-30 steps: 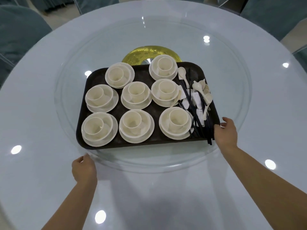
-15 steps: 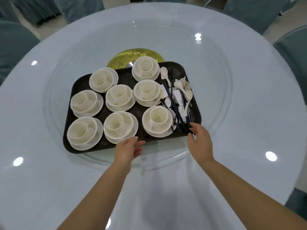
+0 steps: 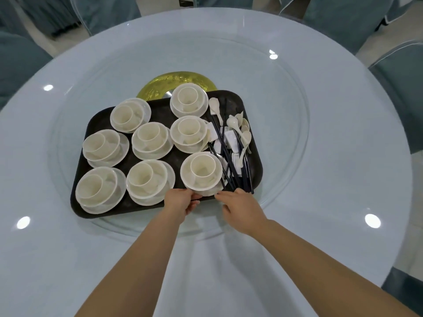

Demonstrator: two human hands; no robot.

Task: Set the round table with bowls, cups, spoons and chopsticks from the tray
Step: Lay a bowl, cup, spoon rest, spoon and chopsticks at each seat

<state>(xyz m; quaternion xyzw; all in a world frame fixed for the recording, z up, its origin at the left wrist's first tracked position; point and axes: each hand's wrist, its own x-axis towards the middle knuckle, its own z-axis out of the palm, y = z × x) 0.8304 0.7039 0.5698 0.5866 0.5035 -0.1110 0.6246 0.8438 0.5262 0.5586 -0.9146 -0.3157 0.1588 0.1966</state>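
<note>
A dark tray (image 3: 128,208) on the glass turntable (image 3: 286,110) carries several cream sets, each a cup inside a bowl on a small plate. The nearest right set (image 3: 201,172) is at the tray's front edge. My left hand (image 3: 182,203) grips the near rim of that set's plate. On the plate's right side, the fingertips of my right hand (image 3: 239,208) touch the rim beside the ends of the black chopsticks (image 3: 229,156). Cream spoons (image 3: 242,131) and small white rests (image 3: 230,137) lie with the chopsticks on the tray's right side.
The round table (image 3: 354,168) has a pale glossy top showing ceiling-light reflections. A gold hub (image 3: 176,81) shows behind the tray under the glass. Grey-blue covered chairs (image 3: 343,14) ring the far and side edges of the table.
My left hand moved from the table's left front to the nearest right set, and my right hand slid left from the tray's right corner. The view shifted right.
</note>
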